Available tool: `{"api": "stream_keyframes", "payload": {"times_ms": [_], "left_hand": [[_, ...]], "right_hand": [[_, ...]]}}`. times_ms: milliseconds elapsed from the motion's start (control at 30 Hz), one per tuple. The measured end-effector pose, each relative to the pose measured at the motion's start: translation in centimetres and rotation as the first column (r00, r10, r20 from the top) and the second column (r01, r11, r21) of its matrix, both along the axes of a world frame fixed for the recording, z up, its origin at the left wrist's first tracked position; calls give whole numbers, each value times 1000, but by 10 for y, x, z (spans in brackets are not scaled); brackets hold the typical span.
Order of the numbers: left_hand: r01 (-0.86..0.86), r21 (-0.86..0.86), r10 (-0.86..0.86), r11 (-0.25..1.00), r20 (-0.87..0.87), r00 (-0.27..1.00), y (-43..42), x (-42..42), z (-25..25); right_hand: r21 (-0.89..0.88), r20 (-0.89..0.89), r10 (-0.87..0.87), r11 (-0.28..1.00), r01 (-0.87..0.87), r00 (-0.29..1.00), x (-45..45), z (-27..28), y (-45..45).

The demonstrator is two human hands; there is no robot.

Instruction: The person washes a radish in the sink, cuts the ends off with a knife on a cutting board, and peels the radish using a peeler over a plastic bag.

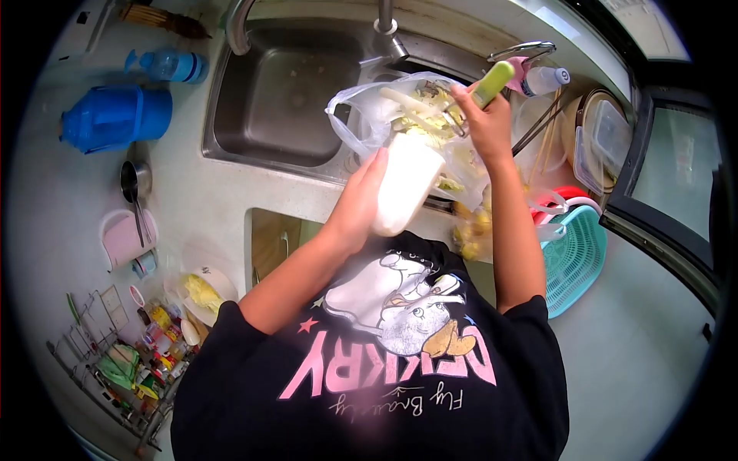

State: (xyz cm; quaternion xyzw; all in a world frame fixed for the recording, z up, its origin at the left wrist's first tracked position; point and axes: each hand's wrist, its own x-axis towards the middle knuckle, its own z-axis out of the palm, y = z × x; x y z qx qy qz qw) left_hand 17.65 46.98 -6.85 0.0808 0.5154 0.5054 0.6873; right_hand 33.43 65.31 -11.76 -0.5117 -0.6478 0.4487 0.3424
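My left hand (357, 201) is wrapped round a thick white radish (407, 184), overexposed in the light and tilted over the counter edge. My right hand (490, 123) grips the green handle of a peeler (493, 84), its metal head just beyond the radish's upper end. Under both lies an open clear plastic bag (355, 102) holding pale peel strips and yellowish leafy scraps (421, 114). The bag rests over the right part of the sink area.
A steel sink (288, 100) lies to the left of the bag. Teal and red baskets (573, 257) stand at the right, near an open window frame (653, 169). A blue jug (119, 117), a small pot (136, 180) and a rack with bottles (115, 361) line the left side.
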Motion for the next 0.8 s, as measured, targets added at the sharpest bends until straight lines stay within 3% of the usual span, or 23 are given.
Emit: {"api": "stream_keyframes", "payload": {"times_ms": [67, 133, 167, 267, 333, 400, 467, 533, 567, 667, 800], "left_hand": [[-39, 15, 39, 999, -9, 999, 3, -2, -2], [-1, -48, 6, 999, 91, 996, 7, -8, 1], [21, -83, -9, 996, 143, 990, 8, -10, 3], [54, -71, -30, 996, 295, 955, 11, -13, 8], [86, -24, -75, 996, 305, 949, 11, -12, 5], [101, 22, -102, 995, 322, 941, 8, -13, -1], [112, 8, -109, 994, 300, 948, 2, -13, -1], [142, -19, -132, 990, 263, 956, -2, -14, 5], [144, -1, -137, 990, 298, 945, -3, -14, 11], [116, -10, -109, 993, 255, 961, -1, -12, 3], [90, -9, -84, 996, 280, 956, 4, -12, -1]], "right_hand": [[-50, -143, -20, 999, 13, 990, -5, 15, -6], [-114, -320, -16, 993, -22, 947, -8, 26, -10], [-207, -526, -14, 972, -112, 850, -11, 28, -16], [-273, -580, 75, 920, -280, 811, -32, 58, -54], [-242, -370, 256, 901, -359, 893, -39, 65, -69], [-274, -440, 195, 901, -337, 877, -38, 55, -59], [-203, -452, 56, 965, -164, 890, -33, 18, -32], [-119, -218, 7, 992, -34, 976, -16, -1, -9], [-79, -195, 11, 996, -27, 981, -6, -8, -1], [-25, -184, -35, 999, 31, 982, -1, 15, -5], [-68, -228, 25, 997, -42, 973, -4, 39, -19]]}}
